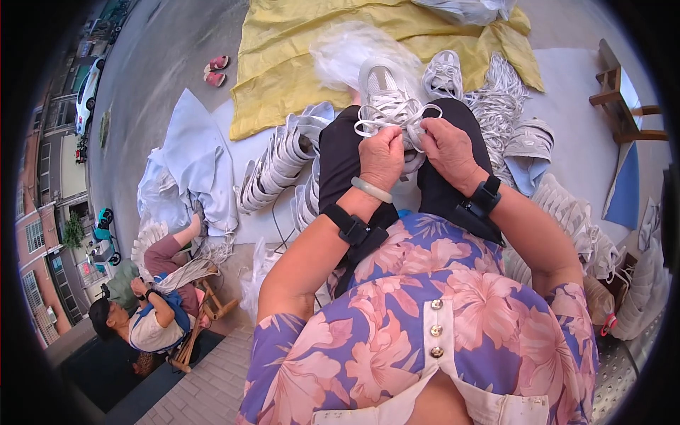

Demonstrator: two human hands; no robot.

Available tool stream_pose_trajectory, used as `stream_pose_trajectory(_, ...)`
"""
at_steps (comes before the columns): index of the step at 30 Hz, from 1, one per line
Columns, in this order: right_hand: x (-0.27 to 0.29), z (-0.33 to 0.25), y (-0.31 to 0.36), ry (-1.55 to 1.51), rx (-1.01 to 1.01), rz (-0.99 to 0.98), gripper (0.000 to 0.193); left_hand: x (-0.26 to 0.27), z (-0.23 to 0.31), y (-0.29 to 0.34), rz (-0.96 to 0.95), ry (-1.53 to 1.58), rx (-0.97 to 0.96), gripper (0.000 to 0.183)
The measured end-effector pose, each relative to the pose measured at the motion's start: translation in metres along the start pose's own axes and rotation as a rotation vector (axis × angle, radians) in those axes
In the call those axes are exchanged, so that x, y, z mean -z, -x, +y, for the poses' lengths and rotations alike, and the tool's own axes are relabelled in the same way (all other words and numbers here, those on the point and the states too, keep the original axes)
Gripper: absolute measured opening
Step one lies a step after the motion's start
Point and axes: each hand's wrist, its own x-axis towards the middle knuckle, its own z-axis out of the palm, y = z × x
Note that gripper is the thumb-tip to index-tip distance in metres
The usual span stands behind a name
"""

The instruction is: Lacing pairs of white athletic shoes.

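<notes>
Yellow sheet (pixel 273 78) over grey ground (pixel 170 78) ahead, white sneaker (pixel 383 79) at the knees (pixel 464 131), left hand (pixel 382 154) and right hand (pixel 451 152) pinching its laces (pixel 397 112); probably light, soft, not fragile, laces limp, so best pinched close in, sneaker braced by its sides.

Set outdoors in soft daylight on grey ground (pixel 166 49), spread with yellow sheeting (pixel 276 71). Paved with pale bricks (pixel 202 386) at lower left. Lined at far left by a reddish building (pixel 39 283) with windows (pixel 34 237) and a white car (pixel 86 99). Furnished at right with a wooden seat (pixel 615 98).
</notes>
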Motion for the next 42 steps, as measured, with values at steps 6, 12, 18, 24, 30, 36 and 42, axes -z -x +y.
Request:
stream_pose_trajectory(6, -0.011, 0.0, -0.007, 0.106, 0.045, -0.061, 0.019, -0.017, -0.023, -0.006, -0.052, 0.002, 0.044, 0.016)
stream_pose_trajectory(12, -0.018, 0.009, -0.005, 0.094, 0.088, -0.028, 0.019, -0.027, -0.021, -0.009, -0.044, 0.153, 0.177, 0.015)
stream_pose_trajectory(18, -0.016, 0.009, -0.006, -0.059, -0.042, -0.049, 0.022, -0.024, -0.021, -0.017, -0.022, -0.039, 0.229, 0.009)
stream_pose_trajectory(24, -0.003, 0.011, -0.005, -0.134, -0.189, -0.102, 0.036, 0.059, 0.01, 0.017, -0.345, -0.207, 0.316, 0.013)
stream_pose_trajectory(30, 0.005, 0.011, -0.005, -0.606, -0.465, -0.164, 0.029, 0.073, -0.008, 0.038, -0.311, -0.048, 0.334, 0.009)
stream_pose_trajectory(36, 0.006, 0.02, -0.008, -0.682, -0.556, -0.29, 0.019, 0.108, -0.031, 0.038, -0.044, 0.315, 0.486, 0.012)
stream_pose_trajectory(42, 0.011, 0.018, -0.011, -0.69, -0.618, -0.274, 0.018, 0.148, -0.078, 0.052, 0.168, 0.313, 0.555, 0.013)
